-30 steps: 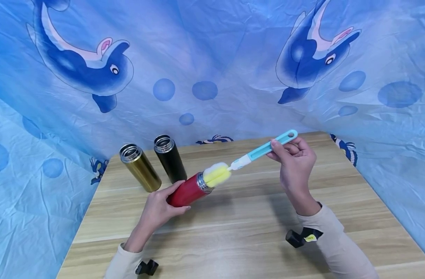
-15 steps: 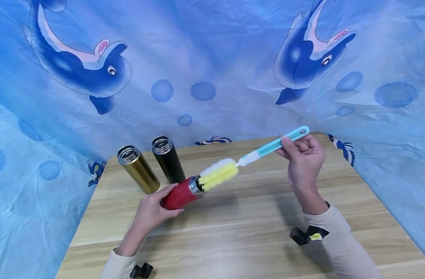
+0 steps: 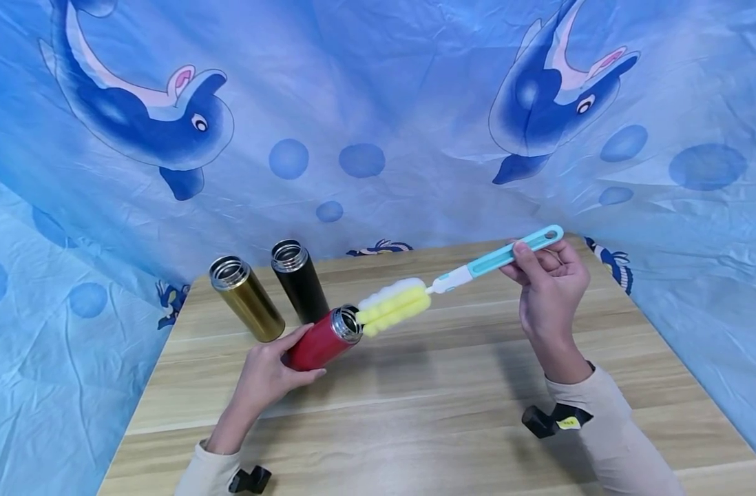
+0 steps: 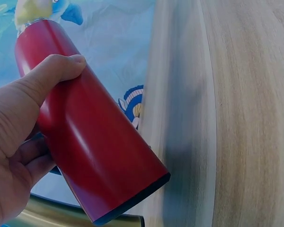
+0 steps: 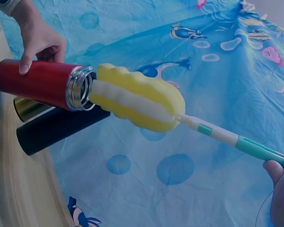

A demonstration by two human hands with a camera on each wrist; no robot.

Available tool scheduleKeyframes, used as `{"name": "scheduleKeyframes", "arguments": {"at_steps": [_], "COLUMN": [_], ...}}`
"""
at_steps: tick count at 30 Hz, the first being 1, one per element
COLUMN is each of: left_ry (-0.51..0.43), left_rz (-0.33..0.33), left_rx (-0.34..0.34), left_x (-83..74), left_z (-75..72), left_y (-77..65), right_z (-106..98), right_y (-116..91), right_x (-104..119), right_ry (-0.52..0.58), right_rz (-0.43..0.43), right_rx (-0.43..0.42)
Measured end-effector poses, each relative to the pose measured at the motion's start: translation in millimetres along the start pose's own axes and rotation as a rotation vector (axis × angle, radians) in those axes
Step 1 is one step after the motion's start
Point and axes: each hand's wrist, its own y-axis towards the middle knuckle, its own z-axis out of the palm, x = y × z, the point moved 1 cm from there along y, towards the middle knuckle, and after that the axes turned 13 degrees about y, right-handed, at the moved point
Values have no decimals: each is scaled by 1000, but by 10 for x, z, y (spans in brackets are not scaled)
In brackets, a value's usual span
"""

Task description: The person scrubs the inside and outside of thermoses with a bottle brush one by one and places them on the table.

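Note:
My left hand point(image 3: 269, 375) grips a red vacuum flask point(image 3: 319, 344) round its body, thumb along one side. The flask is tilted, its lidless steel mouth facing up and right. In my right hand point(image 3: 551, 289) is a bottle brush point(image 3: 393, 308), pinched by its turquoise handle between thumb and fingers. Its yellow-and-white sponge head point(image 5: 137, 99) lies right at the flask's mouth, nearly all of it outside, as the right wrist view shows. The left wrist view shows the flask's dark base point(image 4: 132, 201) raised off the table.
A gold flask point(image 3: 248, 300) and a black flask point(image 3: 300, 282) stand lidless at the back left of the wooden table point(image 3: 415, 413), the black one just behind the red flask. A blue dolphin-print sheet point(image 3: 365, 103) hangs behind and at both sides.
My right hand has moved right, drawing the sponge head further out of the red flask's mouth. My left hand has shifted slightly left with the flask.

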Motion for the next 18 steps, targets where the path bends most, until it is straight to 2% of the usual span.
{"name": "scheduleKeyframes", "arguments": {"at_steps": [8, 18], "left_ry": [67, 73], "left_rz": [-11, -17], "left_rx": [33, 73], "left_x": [-28, -89], "left_z": [-5, 9], "left_y": [21, 74], "right_z": [25, 35], "right_y": [-58, -139], "right_x": [-22, -125], "right_ry": [35, 52], "right_rz": [61, 120], "right_rx": [7, 27]}}
